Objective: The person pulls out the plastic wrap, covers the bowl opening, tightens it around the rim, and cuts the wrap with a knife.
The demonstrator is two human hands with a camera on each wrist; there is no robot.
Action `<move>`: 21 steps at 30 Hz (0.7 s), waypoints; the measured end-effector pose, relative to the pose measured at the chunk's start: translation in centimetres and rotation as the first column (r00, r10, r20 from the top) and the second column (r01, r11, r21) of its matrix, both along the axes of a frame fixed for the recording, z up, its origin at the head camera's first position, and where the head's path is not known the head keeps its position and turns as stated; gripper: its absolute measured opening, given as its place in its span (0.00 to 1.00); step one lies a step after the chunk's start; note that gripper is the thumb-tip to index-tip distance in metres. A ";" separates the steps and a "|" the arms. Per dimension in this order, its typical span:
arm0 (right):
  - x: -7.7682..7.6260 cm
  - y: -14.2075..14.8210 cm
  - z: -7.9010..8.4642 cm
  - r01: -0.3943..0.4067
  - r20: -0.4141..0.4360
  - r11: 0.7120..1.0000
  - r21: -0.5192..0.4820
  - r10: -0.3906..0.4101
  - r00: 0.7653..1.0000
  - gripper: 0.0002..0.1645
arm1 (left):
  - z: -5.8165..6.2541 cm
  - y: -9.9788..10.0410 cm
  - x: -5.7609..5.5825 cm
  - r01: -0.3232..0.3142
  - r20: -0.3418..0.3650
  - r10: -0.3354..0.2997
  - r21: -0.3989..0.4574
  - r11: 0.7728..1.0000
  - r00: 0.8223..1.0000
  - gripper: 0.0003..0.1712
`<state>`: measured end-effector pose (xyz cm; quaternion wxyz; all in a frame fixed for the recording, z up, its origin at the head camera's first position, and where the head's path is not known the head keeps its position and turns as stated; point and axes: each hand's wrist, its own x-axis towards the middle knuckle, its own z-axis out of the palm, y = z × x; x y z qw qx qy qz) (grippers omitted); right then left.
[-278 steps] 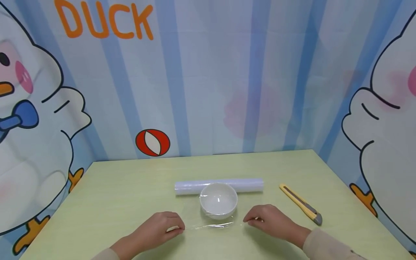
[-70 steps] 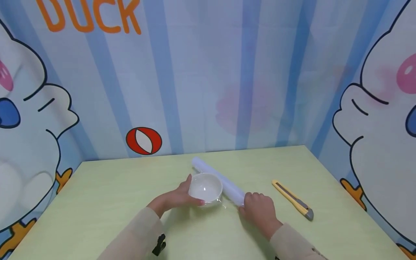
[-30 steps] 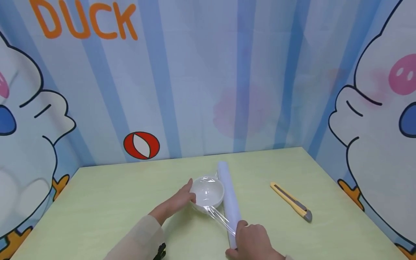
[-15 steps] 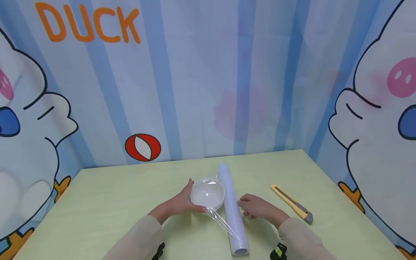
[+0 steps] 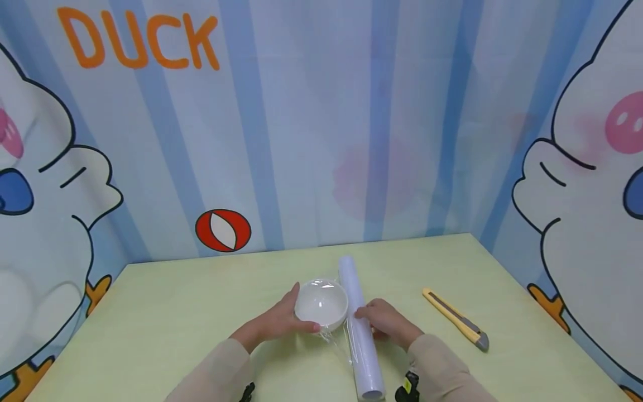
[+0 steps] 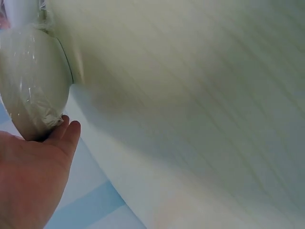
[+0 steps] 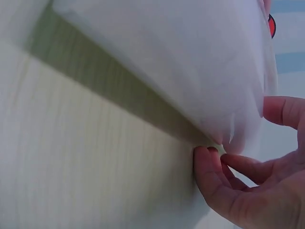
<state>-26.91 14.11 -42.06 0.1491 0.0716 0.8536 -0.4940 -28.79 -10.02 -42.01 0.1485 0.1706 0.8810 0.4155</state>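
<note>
**Bowl steadied, film roll gripped alongside**

The white bowl (image 5: 321,304) is set near the middle of the table (image 5: 201,312), just left of the roll of clear film (image 5: 364,352), which is laid pointing away from the person. The bowl is held by the left hand (image 5: 273,322), its thumb along the near side and its fingers round the outer wall. The roll is gripped about its middle by the right hand (image 5: 389,321), thumb on top and fingers curled at the right side. A wrinkled strip of film (image 5: 326,334) is stretched from the bowl's near side to the roll. Whether a film edge is also pinched cannot be told, the right wrist view being blurred.

The step in hand is judged to be the wrapping of the bowl. Next, the bowl should be kept steady while the roll is guided and the strip drawn smooth. The yellow cutter (image 5: 454,319), lying untouched to the right, would be needed only afterwards.
</note>
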 end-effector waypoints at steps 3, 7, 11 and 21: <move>0.0 -0.4 0.1 0.034 -0.021 0.999 0.018 -0.033 0.999 0.17 | 0.1 -0.1 0.0 0.005 0.004 -0.005 -0.008 1.000 1.000 0.70; 0.0 -0.6 0.3 0.044 -0.077 0.996 0.080 -0.038 0.996 0.16 | 0.1 -0.5 -0.1 0.014 0.015 -0.013 -0.017 1.000 1.000 0.70; -0.1 -0.4 0.5 0.035 -0.137 0.989 0.143 -0.015 0.991 0.16 | 0.3 -0.7 0.0 0.012 0.032 -0.011 -0.031 0.999 0.999 0.70; 0.2 0.5 0.7 0.026 -0.121 0.995 0.095 -0.014 0.993 0.21 | 0.0 -0.8 0.2 0.004 0.032 -0.004 -0.002 1.000 0.999 0.70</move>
